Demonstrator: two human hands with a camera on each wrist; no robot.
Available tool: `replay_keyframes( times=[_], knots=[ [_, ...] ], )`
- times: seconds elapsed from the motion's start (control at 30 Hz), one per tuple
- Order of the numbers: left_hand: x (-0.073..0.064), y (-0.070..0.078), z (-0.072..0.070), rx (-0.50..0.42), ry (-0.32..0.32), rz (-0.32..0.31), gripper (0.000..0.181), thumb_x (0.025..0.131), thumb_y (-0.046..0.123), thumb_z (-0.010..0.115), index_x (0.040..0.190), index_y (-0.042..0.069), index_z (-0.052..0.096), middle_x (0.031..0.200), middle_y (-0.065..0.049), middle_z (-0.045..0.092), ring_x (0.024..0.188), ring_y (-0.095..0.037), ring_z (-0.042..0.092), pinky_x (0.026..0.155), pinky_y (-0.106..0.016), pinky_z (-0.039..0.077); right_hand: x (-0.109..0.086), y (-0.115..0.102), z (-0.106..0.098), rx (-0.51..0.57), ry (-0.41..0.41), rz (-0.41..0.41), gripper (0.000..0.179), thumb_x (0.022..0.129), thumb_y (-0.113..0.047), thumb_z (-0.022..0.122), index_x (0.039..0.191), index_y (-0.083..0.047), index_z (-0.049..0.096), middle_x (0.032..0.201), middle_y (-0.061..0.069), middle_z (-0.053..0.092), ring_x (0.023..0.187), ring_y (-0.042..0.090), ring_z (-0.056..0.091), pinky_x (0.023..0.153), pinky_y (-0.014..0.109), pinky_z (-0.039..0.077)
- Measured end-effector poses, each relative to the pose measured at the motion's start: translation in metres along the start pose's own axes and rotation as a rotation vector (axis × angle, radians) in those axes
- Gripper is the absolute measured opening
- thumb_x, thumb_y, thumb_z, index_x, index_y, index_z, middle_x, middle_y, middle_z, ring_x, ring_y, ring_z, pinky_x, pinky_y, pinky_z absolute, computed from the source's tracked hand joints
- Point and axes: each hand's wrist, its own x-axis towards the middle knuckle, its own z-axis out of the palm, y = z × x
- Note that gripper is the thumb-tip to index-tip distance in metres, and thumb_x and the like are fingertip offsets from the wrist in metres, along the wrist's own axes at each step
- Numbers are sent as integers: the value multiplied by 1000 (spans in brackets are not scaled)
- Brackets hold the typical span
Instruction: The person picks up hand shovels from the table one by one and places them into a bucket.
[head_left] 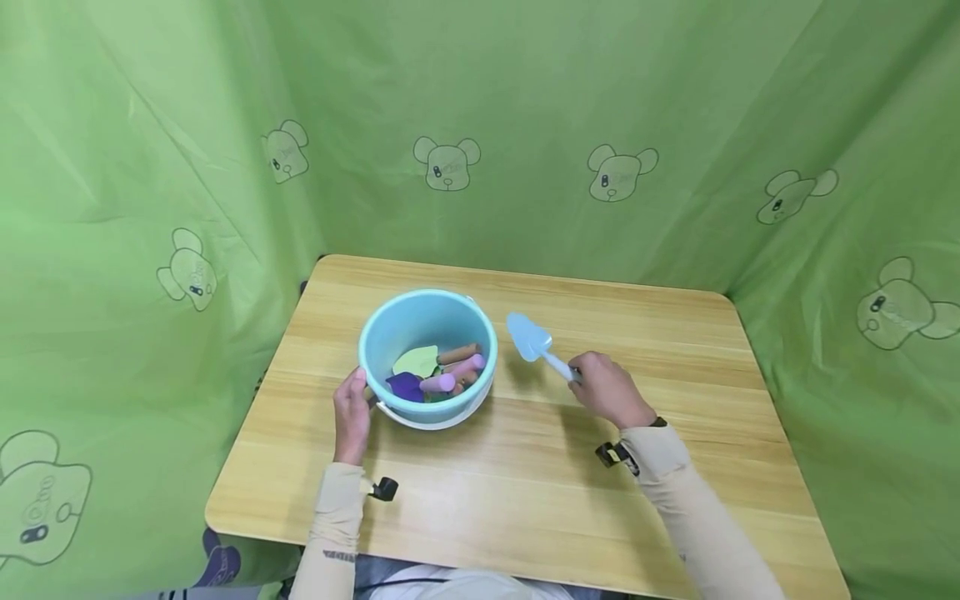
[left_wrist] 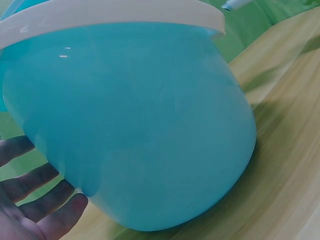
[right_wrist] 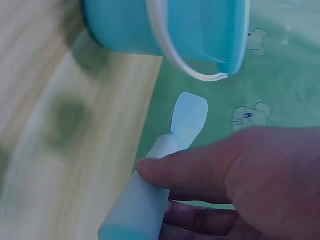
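A light-blue toy bucket (head_left: 429, 304) with a white handle (head_left: 438, 424) hanging at its front stands on the table, left of centre. Its left wall is touched by my left hand (head_left: 352, 417); in the left wrist view the fingers (left_wrist: 62, 212) lie fairly straight against the outside, and the thumb is hidden there. My right hand (head_left: 611, 389) holds a pale blue toy trowel (head_left: 529, 337) by its handle, right of the bucket. In the right wrist view the thumb presses on the trowel's handle (right_wrist: 137, 205), and the blade points away towards the bucket's side.
Inside the bucket lie a pale green piece (head_left: 416, 361), a dark purple piece (head_left: 406, 386), and several lilac and brown handles. The wooden table (head_left: 480, 500) has rounded corners. Green curtains (head_left: 525, 100) with bear-head prints hang behind it and at both sides.
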Motion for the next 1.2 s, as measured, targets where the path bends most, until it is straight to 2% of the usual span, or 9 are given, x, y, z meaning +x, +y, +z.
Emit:
replay_keyframes(
  times=[0.37, 0.7, 0.87, 1.2],
  knots=[
    [-2, 3, 0, 18, -10, -1, 50, 107, 34, 44, 131, -4, 66, 135, -26, 66, 128, -39, 62, 100, -61, 57, 8, -23, -27, -18, 49, -90, 6, 92, 1, 68, 93, 2, 73, 73, 10, 62, 58, 17, 52, 50, 29, 44],
    [-2, 5, 1, 19, -6, 11, 49, 107, 34, 43, 131, -1, 67, 135, -26, 66, 129, -39, 61, 99, -60, 58, 12, -47, -41, -83, 43, -122, 8, 91, -1, 70, 97, 0, 75, 87, 13, 68, 67, 19, 56, 55, 31, 50],
    [-2, 6, 0, 19, -6, 11, 48, 107, 32, 43, 132, -1, 67, 136, -26, 65, 130, -40, 61, 99, -60, 57, 16, -61, -44, -139, 59, -170, 8, 90, -1, 70, 96, -1, 75, 86, 12, 67, 69, 20, 56, 56, 33, 50],
    [-3, 7, -1, 16, -5, 12, 47, 107, 33, 44, 132, 0, 67, 137, -25, 66, 130, -40, 61, 100, -61, 57, 26, -86, -39, -215, 83, -275, 11, 88, 2, 71, 95, -1, 78, 83, 10, 68, 68, 17, 59, 60, 35, 58]
  ],
)
